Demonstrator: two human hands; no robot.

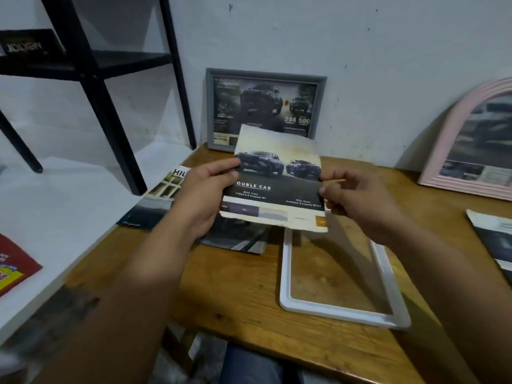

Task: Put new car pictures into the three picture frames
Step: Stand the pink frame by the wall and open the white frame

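Both hands are holding a car picture (274, 181) upright above the wooden table (235, 286), near the centre of the view. The left hand (206, 195) is gripping the picture's left edge, thumb on the printed face and fingers (205, 231) curled behind the sheet. The right hand (357, 200) is pinching the right edge between thumb and bent fingers (332, 177). The picture is showing two dark pickup trucks above the words "DOUBLE CAB", and its top and bottom edges are looking rough. Directly below it, toward 5 o'clock, a white rectangular frame (286, 275) is lying flat on the table with bare wood showing through its opening. At 12 o'clock a grey frame (266, 74) is leaning against the white wall (360, 37), a dark truck print showing inside it. At 3 o'clock a pink arched frame (440, 151) is leaning on the same wall, also showing a vehicle print. Brochures (163, 195) are lying at 9 o'clock, partly under the left hand, and another printed sheet (496, 239) is lying at the table's right edge, toward 4 o'clock. A black metal rack (105, 87) is standing at 10 o'clock.
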